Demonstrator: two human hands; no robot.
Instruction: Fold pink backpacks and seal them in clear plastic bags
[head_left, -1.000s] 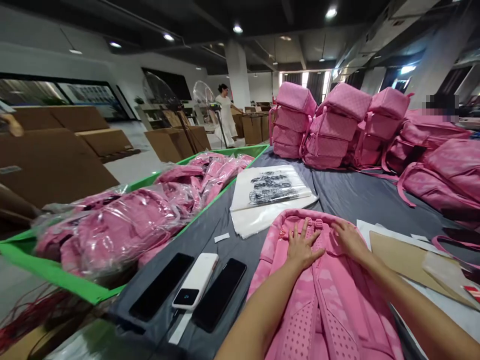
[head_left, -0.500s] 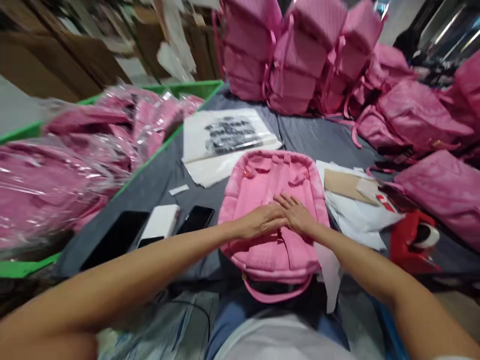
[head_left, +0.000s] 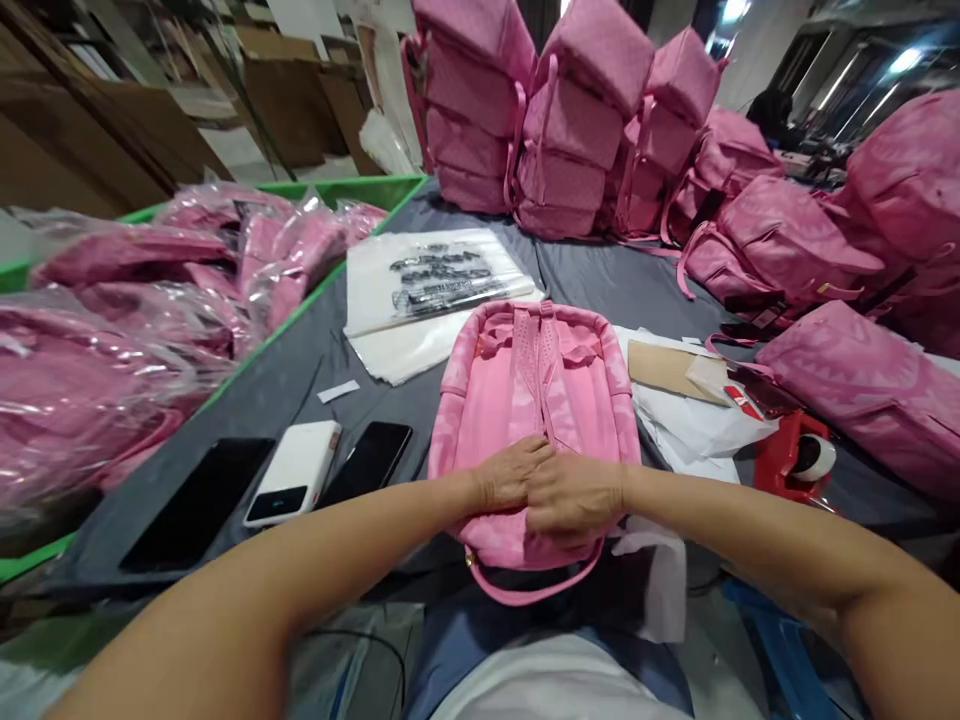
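Observation:
A pink backpack (head_left: pixel 480 400) lies on the table in front of me, its back panel and shoulder straps (head_left: pixel 551 360) facing up and its loop handle (head_left: pixel 525 598) toward my body. My left hand (head_left: pixel 516 472) is closed over the lower middle of the panel, where the straps come together. Right beside it, touching, my right hand (head_left: pixel 576 497) is closed with the knuckles up. Both appear to grip strap material of the backpack, though the fingertips are hidden underneath.
On the left stands a green-edged bin (head_left: pixel 300 320) of plastic-wrapped pink bags. Nearby lie a white power bank (head_left: pixel 296 465), a dark phone (head_left: pixel 371 460) and printed plastic bags (head_left: pixel 442 270). To the right are papers (head_left: pixel 694 430), a red tape dispenser (head_left: pixel 780 455) and stacked pink backpacks (head_left: pixel 810 240).
My hands have gone from lying flat with extended fingers to closed, and moved lower on the backpack toward my body. The shoulder straps now lie straighter along the panel. The view has shifted slightly.

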